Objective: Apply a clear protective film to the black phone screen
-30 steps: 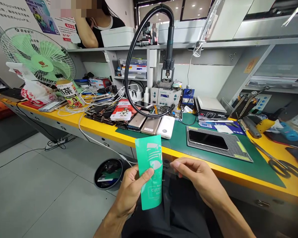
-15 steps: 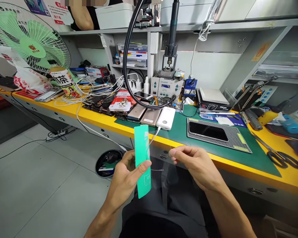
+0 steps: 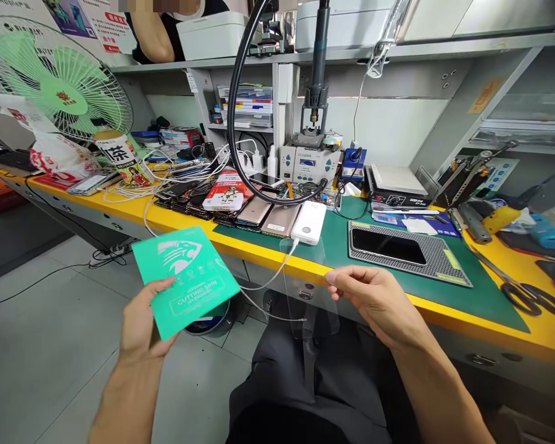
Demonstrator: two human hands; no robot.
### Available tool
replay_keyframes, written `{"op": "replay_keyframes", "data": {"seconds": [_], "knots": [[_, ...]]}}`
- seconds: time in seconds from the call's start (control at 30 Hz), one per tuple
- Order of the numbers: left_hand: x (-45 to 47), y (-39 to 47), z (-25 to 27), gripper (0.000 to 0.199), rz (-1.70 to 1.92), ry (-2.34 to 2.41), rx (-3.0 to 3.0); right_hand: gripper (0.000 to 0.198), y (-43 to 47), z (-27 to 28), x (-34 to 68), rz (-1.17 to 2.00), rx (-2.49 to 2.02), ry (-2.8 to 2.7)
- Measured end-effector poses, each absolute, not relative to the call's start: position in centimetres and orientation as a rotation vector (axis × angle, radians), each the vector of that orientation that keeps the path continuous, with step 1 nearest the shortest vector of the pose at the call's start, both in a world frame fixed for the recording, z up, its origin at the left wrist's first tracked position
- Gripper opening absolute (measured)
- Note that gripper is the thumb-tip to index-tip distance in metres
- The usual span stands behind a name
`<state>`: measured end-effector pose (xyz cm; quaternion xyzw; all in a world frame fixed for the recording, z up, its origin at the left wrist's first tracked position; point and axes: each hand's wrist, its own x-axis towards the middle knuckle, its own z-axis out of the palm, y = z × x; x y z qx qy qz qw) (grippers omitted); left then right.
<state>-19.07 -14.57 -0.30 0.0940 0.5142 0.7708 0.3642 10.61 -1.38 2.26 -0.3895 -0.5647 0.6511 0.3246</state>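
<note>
My left hand [image 3: 141, 320] is closed round the lower left side of a flat green packet [image 3: 189, 277], its thumb on the front. The printed face, with white artwork and the words "CUTTING SKIN HYDROGEL", is turned up towards me. To the right, my right hand [image 3: 374, 302] pinches the edge of a clear film sheet [image 3: 317, 311] between thumb and fingertips. That sheet hangs in front of the bench edge, over my lap, and the bench shows through it. A black-screened phone [image 3: 388, 245] lies beyond my right hand on a perforated grey plate [image 3: 437, 256].
A white power bank [image 3: 309, 222] with a cable stands at the mat's edge, beside several phones. Scissors [image 3: 531, 293] lie at the right. A looped black hose [image 3: 234, 111] arches over the bench. Below sits a bin [image 3: 213, 324]. Across the bench is a person's arm [image 3: 152, 37].
My left hand has swung left, turning the green packet from nearly edge-on to face-up. The clear film now shows plainly between my hands, held by my right hand, which has shifted slightly right.
</note>
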Motion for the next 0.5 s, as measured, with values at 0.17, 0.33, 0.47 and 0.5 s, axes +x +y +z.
{"op": "replay_keyframes", "data": {"seconds": [0.17, 0.33, 0.47, 0.5], "knots": [[-23.7, -12.6, 0.8, 0.032, 2.073, 1.447, 0.322, 0.03, -1.0, 2.4, 10.9, 1.698, -1.029, -1.501], [-28.0, -8.5, 2.7, 0.023, 1.983, 1.562, 0.447, 0.029, -0.5, 2.3, 11.1, 1.673, -1.035, -1.524], [-31.0, -4.6, 3.8, 0.017, 1.852, 1.623, 0.538, 0.029, -0.2, 2.5, 11.2, 1.678, -1.038, -1.536], [-31.7, -3.6, 4.0, 0.018, 1.826, 1.63, 0.566, 0.029, -0.1, 2.6, 11.2, 1.681, -1.042, -1.534]]}}
